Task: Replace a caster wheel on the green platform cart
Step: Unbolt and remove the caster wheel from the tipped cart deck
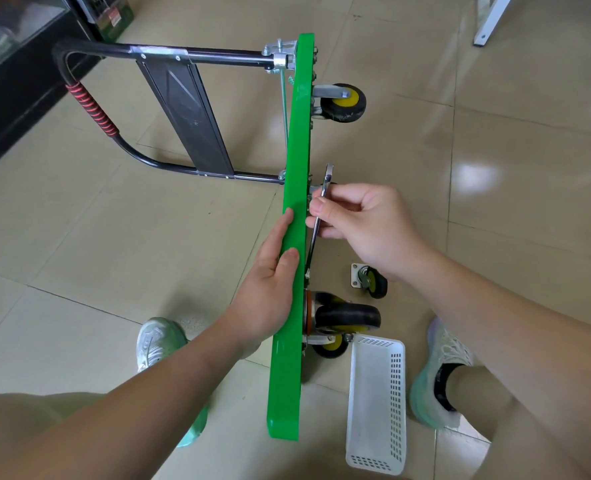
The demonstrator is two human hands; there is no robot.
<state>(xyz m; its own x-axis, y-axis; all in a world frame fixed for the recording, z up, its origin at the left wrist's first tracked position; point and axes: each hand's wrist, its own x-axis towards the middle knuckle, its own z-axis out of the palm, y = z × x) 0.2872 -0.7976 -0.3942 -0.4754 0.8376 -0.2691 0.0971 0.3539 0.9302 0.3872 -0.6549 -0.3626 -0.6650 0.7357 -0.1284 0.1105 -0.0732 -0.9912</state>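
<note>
Green platform cart (292,237) stands on its long edge on the floor, deck upright, its black handle (89,102) with a red-wound grip lying out to the left. The left hand (269,296) steadies it: the fingers lie straight along the deck's left face and the thumb rests on the upper edge. The right hand (363,223) is curled around a silver wrench (327,178), pinching its shaft between thumb and fingertips against the cart's underside, with the wrench's head at a caster mount there. What the head bears on is hidden.

A mounted caster (344,103) with a yellow hub sticks out at the far end, and another black wheel (349,317) is near the person, just beyond the left wrist. A loose caster wheel (373,280) with its plate lies on the floor below the right wrist.

The floor (494,150) is glossy beige tile. A white perforated basket (377,403) lies between the person's shoes. A dark cabinet (10,98) stands at the upper left, and a white frame leg (491,19) at the upper right.
</note>
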